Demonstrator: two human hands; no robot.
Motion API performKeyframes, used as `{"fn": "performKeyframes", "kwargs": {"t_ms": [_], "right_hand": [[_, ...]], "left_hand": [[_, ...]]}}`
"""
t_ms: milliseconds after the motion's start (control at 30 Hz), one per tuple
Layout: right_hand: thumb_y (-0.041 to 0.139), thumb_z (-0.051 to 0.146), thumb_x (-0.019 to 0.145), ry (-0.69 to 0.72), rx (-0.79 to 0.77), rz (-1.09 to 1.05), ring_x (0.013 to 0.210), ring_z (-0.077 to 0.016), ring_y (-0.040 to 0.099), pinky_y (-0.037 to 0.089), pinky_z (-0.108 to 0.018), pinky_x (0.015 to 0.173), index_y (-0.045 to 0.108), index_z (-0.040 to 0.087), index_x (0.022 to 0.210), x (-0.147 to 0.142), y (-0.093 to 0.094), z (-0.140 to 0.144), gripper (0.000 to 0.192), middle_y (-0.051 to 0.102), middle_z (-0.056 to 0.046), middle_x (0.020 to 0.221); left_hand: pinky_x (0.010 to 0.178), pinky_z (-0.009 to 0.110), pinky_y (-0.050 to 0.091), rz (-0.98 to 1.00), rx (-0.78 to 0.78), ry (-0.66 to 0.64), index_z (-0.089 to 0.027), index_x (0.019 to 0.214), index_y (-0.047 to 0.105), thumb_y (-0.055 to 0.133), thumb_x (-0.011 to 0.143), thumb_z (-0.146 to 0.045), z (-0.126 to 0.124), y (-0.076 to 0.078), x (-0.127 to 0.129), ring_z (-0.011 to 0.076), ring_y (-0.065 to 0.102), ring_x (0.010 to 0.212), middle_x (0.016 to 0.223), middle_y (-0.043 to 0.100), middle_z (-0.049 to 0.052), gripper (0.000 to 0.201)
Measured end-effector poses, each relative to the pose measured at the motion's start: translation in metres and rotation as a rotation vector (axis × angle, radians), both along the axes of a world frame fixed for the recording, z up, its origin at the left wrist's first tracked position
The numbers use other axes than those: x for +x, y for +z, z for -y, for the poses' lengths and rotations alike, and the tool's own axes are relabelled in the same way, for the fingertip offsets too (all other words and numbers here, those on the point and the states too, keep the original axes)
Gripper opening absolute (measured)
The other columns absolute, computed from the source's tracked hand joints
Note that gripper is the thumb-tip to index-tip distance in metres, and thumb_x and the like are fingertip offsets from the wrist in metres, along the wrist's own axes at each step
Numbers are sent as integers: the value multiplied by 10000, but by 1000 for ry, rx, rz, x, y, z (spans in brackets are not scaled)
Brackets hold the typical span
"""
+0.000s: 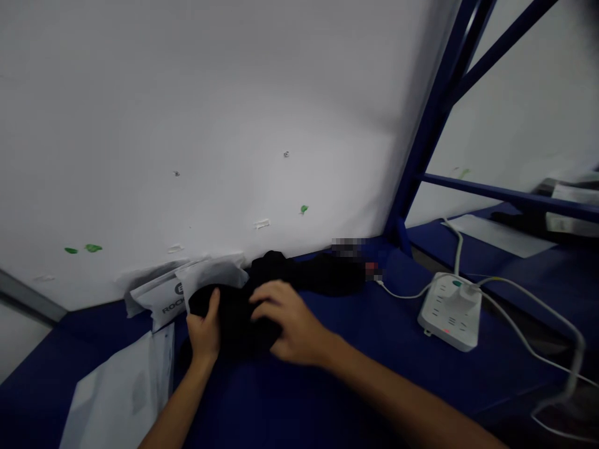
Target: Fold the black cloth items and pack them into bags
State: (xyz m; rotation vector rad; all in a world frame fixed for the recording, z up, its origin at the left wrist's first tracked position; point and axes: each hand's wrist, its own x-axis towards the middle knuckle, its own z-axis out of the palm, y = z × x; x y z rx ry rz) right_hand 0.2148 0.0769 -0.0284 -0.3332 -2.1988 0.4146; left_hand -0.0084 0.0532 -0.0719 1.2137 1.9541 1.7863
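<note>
A black, soft-looking bundle (234,321), too dark to tell its kind, is between my hands above the blue surface. My left hand (206,327) grips its left side, with the thumb up along the near face and the other fingers hidden behind. On the right side of the bundle, my right hand (292,324) has its fingers bent and spread apart, with the fingertips close to or touching the black material. Beyond it, more dark fabric (322,272) lies along the foot of the wall. White plastic packets (163,293) with printed letters lean just behind my left hand.
A white power strip (452,318) with a charger and white cables stands on the blue desk (369,355) to the right. Papers in a clear sleeve (121,386) lie front left. A blue metal frame (428,134) rises at the right, against the white wall (234,125).
</note>
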Motion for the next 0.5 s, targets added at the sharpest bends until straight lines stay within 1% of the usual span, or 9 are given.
{"fn": "performKeyframes", "kwargs": {"t_ms": [67,133,200,267,300,333,400,433,500], "right_hand": [[579,119,715,-150,-167,-200,1157,-250,544,428,-437,1006,631,225,915,19,11,-25,232,586,-80,1224],[548,127,749,-311,-265,-324,1097,-238,576,442,-426,987,605,209,812,38,14,-55,119,583,-83,1152],[523,129,773,-392,-360,-246,1093,-232,573,479,-392,934,597,196,808,56,7,-84,106,555,-96,1172],[440,70,774,-457,-416,-3,1108,-218,555,497,-364,899,615,193,915,71,-5,-105,256,537,-101,1203],[444,32,735,-438,-425,74,1072,-215,569,493,-363,902,634,185,935,78,-11,-111,316,562,-96,1158],[461,2,686,-414,-434,150,1019,-209,586,491,-356,901,654,182,919,85,-16,-115,352,591,-81,1085],[492,-39,595,-351,-452,279,895,-196,607,496,-346,878,693,183,880,95,-21,-116,414,620,-49,948],[509,-46,574,-328,-457,330,869,-193,608,498,-345,874,708,189,899,99,-20,-113,447,624,-42,928],[557,-36,582,-311,-435,416,942,-213,602,488,-370,921,707,213,1059,102,-15,-105,559,626,-57,1027]], "left_hand": [[930,390,515,-39,21,54,-167,1080,632,595,855,-567,3,2,1,263,648,1026,1000,691,75,461],[824,331,529,-172,31,20,-187,908,626,581,864,-565,5,4,3,219,649,873,832,656,31,383],[712,286,513,-385,21,-117,-207,753,567,559,882,-544,9,6,7,172,604,714,711,584,0,361],[664,276,495,-600,4,-309,-216,677,523,585,876,-508,13,7,15,152,568,643,666,550,-3,359],[667,281,497,-690,-5,-406,-216,680,535,616,862,-490,16,8,21,156,574,647,670,559,4,339],[684,290,506,-768,-20,-504,-213,721,573,650,841,-473,18,8,26,169,598,683,703,586,18,297],[727,313,529,-882,-90,-687,-218,915,651,707,796,-431,22,9,36,205,644,812,862,648,49,250],[748,323,540,-912,-144,-761,-235,1034,657,724,779,-407,24,9,40,217,652,878,966,656,58,315],[794,343,553,-918,-252,-860,-283,1185,630,721,771,-349,27,10,43,223,649,962,1122,629,56,430]]}}
